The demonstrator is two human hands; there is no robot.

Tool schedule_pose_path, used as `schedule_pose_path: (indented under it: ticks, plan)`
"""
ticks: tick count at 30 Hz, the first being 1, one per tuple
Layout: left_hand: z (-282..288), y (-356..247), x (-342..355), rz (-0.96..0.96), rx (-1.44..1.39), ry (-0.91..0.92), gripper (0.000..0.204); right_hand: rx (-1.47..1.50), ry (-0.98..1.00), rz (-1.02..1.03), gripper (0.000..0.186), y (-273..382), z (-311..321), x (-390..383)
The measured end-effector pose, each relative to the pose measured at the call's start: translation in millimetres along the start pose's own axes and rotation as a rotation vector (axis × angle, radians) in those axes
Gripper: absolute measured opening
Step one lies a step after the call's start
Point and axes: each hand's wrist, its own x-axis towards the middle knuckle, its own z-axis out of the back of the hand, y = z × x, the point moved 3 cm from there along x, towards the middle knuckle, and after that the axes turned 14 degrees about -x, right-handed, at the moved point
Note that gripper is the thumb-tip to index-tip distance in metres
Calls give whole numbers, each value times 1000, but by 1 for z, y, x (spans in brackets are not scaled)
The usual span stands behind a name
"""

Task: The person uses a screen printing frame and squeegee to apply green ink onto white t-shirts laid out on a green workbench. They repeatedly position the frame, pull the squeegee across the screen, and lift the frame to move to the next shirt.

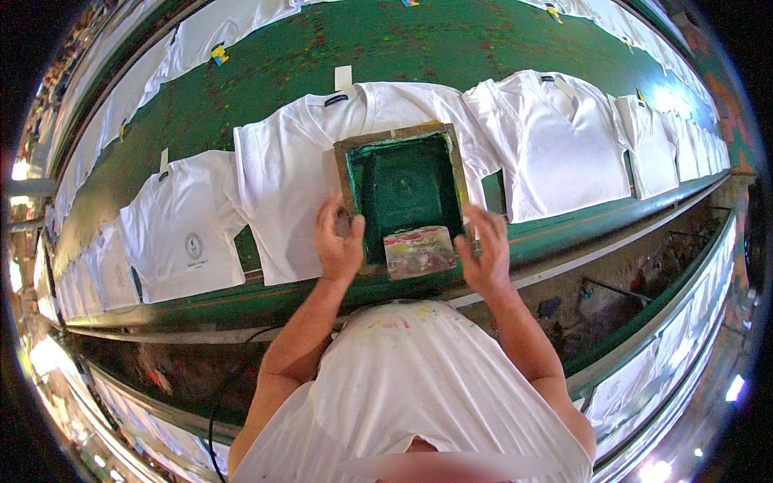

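Observation:
A wooden screen frame [345,167] with dark green mesh [403,183] lies on a white V-neck T-shirt [282,181] laid flat before me. A paint-stained squeegee [419,253] rests across the frame's near end. My left hand [338,241] is at the frame's left side, thumb and curled fingers apart; whether it touches the wood is unclear. My right hand [483,249] is beside the frame's lower right corner and the squeegee, fingers bent and spread, nothing visibly held.
The long green table [354,44] carries rows of white T-shirts [547,153], some printed [189,225]. Rails [644,225] and a dark trough run along the near edge, with more shirts [636,378] on lower right. A black cable [221,402] hangs at left.

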Motion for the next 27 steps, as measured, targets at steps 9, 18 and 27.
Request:
schedule_pose_path:
  ticks: [9, 18, 27]
  plan:
    - [1, -68, 149, -325, 831, 750, 93, -357, 348, 461, 47, 71, -6, -3]
    - [-18, -75, 170, -179, 981, 906, 91, -422, 361, 277, 37, 70, -8, 39]
    - [-23, -70, 170, -223, 964, 801, 39, -660, 37, -225, 23, 71, -28, 63]
